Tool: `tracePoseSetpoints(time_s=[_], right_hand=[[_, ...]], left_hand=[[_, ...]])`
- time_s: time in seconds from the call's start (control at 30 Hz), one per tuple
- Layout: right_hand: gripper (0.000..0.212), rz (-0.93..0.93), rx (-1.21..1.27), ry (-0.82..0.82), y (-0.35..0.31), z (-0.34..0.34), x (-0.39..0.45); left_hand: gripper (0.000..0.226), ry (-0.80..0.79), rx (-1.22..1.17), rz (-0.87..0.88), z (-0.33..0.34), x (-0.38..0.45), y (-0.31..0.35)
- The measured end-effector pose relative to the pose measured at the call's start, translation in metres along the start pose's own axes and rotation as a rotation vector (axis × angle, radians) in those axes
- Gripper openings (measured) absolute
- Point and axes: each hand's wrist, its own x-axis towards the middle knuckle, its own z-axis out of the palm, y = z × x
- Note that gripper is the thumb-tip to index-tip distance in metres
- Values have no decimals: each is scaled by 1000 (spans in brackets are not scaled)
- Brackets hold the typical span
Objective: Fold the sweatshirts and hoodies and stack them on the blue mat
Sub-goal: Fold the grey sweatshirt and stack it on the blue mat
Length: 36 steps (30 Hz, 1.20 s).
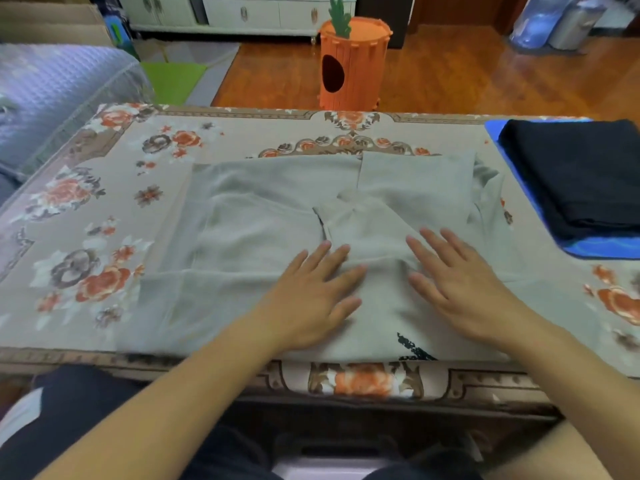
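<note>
Pressing flat with straight fingers, the left hand [313, 289] and right hand [460, 282] smooth a half-folded grey sweatshirt [263, 216] mid-table; one folded black garment [581, 171] already lies on the blue mat [595, 247], far right. Folding and stacking remain.

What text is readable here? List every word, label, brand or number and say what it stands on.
None can be read.
Black print on the pale grey sweatshirt, near the table's front edge: only a fragment shows, too broken to read.
Folded black garment on the blue mat: no label visible.
Orange carrot-shaped plastic bin: no lettering.
Floral tablecloth: pattern only, no words.
</note>
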Motion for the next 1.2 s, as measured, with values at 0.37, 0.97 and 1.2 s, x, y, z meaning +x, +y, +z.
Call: tracePoseSetpoints(time_s=[0.37, 0.97, 1.2], right_hand=[[74, 7, 81, 176, 13, 9, 47], [66, 162, -101, 82, 122, -25, 285], [50, 143, -54, 106, 120, -39, 289]], left_hand=[[61, 63, -231, -51, 22, 20, -27], [51, 275, 57, -418, -13, 195, -265], [45, 299, 120, -428, -22, 194, -253]])
